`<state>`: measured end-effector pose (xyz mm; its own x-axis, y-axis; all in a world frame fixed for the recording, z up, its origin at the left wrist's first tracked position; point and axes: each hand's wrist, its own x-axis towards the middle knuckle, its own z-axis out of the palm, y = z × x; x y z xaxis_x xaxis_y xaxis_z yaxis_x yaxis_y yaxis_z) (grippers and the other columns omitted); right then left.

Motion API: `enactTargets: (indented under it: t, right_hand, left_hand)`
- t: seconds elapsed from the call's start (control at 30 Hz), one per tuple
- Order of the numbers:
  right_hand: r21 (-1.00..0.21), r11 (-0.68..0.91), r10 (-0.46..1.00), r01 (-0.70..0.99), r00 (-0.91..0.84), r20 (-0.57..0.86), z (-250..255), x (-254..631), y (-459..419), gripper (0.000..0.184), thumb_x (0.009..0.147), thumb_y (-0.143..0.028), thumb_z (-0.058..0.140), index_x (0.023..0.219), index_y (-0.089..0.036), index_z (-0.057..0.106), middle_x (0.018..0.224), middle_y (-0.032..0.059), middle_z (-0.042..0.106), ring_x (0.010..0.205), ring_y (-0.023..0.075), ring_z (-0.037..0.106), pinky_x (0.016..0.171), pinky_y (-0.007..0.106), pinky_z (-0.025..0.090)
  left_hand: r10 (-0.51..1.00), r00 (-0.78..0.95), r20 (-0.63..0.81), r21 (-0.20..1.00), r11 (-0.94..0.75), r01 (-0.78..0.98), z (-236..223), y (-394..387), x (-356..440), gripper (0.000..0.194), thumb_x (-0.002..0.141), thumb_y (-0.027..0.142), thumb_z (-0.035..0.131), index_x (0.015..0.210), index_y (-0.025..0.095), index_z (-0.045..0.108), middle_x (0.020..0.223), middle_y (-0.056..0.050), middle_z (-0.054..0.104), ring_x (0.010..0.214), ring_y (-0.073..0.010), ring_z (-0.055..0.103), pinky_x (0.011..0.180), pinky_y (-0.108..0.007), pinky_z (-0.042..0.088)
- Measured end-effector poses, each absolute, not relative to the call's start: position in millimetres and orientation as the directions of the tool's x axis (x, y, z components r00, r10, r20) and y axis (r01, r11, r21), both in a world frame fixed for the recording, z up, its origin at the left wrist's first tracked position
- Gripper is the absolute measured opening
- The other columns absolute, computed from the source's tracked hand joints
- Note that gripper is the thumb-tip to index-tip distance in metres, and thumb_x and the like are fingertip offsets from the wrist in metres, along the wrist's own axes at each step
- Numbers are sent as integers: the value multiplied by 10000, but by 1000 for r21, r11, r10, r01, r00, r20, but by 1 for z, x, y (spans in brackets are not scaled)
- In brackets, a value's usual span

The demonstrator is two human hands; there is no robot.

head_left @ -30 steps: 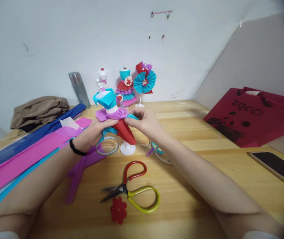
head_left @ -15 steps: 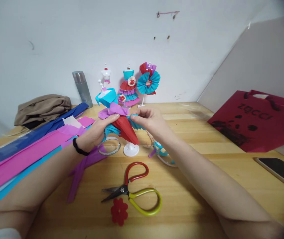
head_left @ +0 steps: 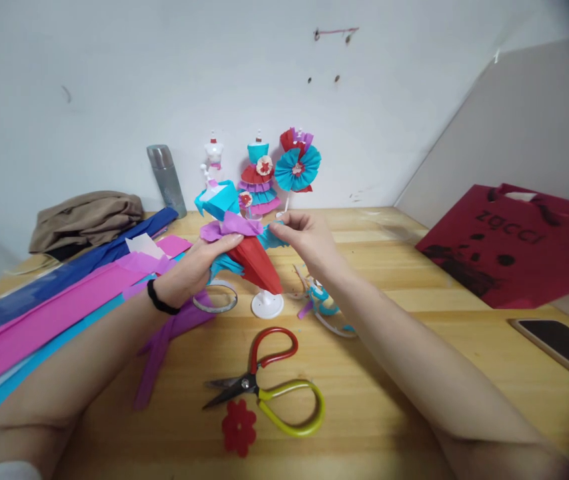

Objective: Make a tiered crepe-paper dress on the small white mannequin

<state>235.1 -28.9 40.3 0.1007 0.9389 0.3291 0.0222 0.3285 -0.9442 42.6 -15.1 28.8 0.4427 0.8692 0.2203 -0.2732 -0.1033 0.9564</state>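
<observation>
A small toy dress form [head_left: 267,305] on a round white base leans to the left, dressed in crepe paper. Its top is blue, its waist purple, and a red panel [head_left: 256,263] hangs down the front with blue ruffles at both sides. My left hand [head_left: 202,261] grips the dress at the waist, thumb on the purple paper. With thumb and forefinger my right hand [head_left: 307,240] pinches the blue crepe paper ruffle [head_left: 275,237] on the right side. Scissors [head_left: 246,383] with red and yellow handles lie open in front, beside a red flower cutout [head_left: 239,427].
Tape rolls [head_left: 214,308] lie near both hands. Coloured crepe paper strips [head_left: 64,310] cover the left. Behind stand more dress forms [head_left: 258,167], a flask [head_left: 166,180] and a brown cloth [head_left: 86,220]. To the right are a red paper bag [head_left: 509,247] and a phone [head_left: 562,350].
The dress form has shifted slightly right and tilts a little more. My right hand has pulled the blue ruffle slightly outward and up. The scissors and flower cutout stay put.
</observation>
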Motion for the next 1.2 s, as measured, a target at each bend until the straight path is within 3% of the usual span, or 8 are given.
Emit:
enactTargets:
  t: [0.27,0.43,0.77,1.0,1.2]
  right_hand:
    - [-948,318,948,5,-9,318,44,230,-40,208,641,-328,778,607,-187,629,582,-21,609,534,97,506,523,246,400]
    - [-949,314,949,19,-33,313,45,229,-44,262,672,-360,803,627,-185,613,579,-26,596,526,92,492,519,245,402]
    - [-919,388,921,69,-46,386,43,222,-46,171,671,-315,762,654,-201,636,632,-18,632,584,123,545,577,281,470]
    - [-906,412,911,100,-62,407,39,219,-47,156,689,-327,735,700,-194,653,682,6,664,615,143,586,600,297,491]
    - [-809,503,859,304,-66,509,37,218,-51,86,768,-253,654,700,-201,654,684,13,674,631,154,596,621,309,485]
  left_hand:
    - [878,421,226,959,-125,-254,33,-18,45,224,783,361,773,909,176,758,922,-49,769,1199,-311,627,1095,-440,438]
    - [869,439,229,959,-124,-256,35,-20,46,239,789,355,767,953,181,751,865,-37,762,1110,-301,671,1068,-444,453]
    - [862,436,260,955,-162,-249,36,-19,47,212,798,361,749,904,180,722,877,-38,742,1172,-288,624,1093,-428,429]
    - [881,403,249,952,-146,-269,33,-17,46,241,775,359,776,938,193,713,862,-23,742,1109,-268,648,1035,-401,454]
    - [880,408,242,952,-133,-277,32,-17,46,235,772,359,791,941,209,728,905,-33,757,1081,-278,667,986,-407,474]
